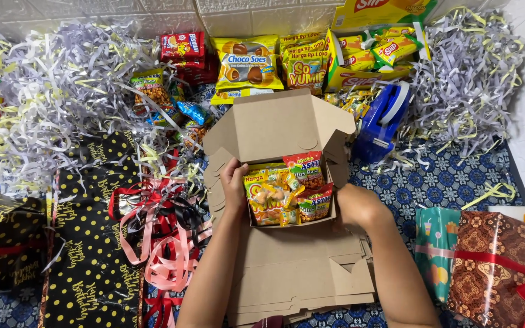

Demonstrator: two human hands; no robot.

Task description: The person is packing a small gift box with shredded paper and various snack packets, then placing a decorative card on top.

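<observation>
Shredded paper (56, 91) rings the patterned mat (451, 182) — both hands, left hand (236, 185) and right hand (355, 203), grip the cardboard box (274, 127), snack packets (290, 188) already inside, lid open.

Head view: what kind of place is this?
Likely a home floor used for packing gift boxes: a patterned mat, heaps of shredded paper, wrapped gifts, and both hands on an open snack-filled cardboard box.

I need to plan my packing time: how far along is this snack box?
Done: the cardboard box is folded up and snack packets already fill its tray. In hand: the left hand and right hand grip the box's two sides, lid standing open. Left: the lid is not shut; the blue tape dispenser, the ribbons and the dotted black wrapping paper lie unused beside it.
</observation>
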